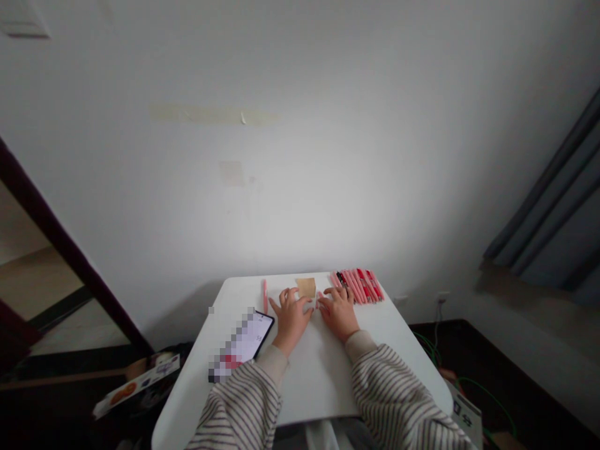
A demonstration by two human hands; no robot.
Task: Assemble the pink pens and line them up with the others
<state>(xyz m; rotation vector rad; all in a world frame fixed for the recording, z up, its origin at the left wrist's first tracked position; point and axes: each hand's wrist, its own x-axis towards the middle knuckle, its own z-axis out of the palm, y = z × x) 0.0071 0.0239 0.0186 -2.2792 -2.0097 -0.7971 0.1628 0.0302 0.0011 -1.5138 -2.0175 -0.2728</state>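
Observation:
My left hand (291,317) is palm down over the white table, its fingers spread and nothing visible in them. Just beyond its fingertips lies a small tan square of paper (307,287). To its right, my right hand (339,314) has its fingers bent, thumb and index at a short pink pen-like piece (319,296); most of that piece is hidden by the fingers. A single pink pen (265,296) lies left of my left hand. Close beyond my right hand is a row of several pink and red pens (363,286), partly covered by its fingers.
A phone (253,337) with a lit screen lies by my left forearm. The small white table (323,381) stands against a bare wall (300,206). Green cables (429,350) run on the floor at right. A grey curtain (553,212) hangs at the right.

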